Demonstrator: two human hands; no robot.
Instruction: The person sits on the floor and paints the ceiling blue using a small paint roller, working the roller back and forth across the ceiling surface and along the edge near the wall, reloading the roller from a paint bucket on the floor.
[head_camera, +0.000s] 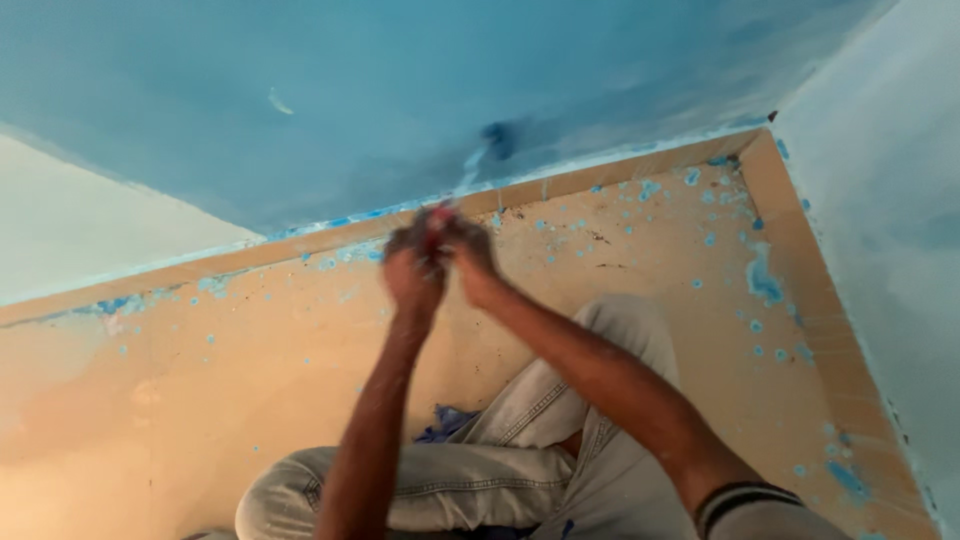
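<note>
Seated on the paint-spattered floor (650, 250), a person brings left hand (415, 275) and right hand (470, 262) together on a small red object (436, 228) — blurred. The blue wall (400, 100) looks painted; drips along the skirting (600, 180) remain — neither grip readable.

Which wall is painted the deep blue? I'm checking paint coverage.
The wall straight ahead, behind both hands, is deep blue; the right wall is pale whitish blue, and the far-left wall is cream.
</note>
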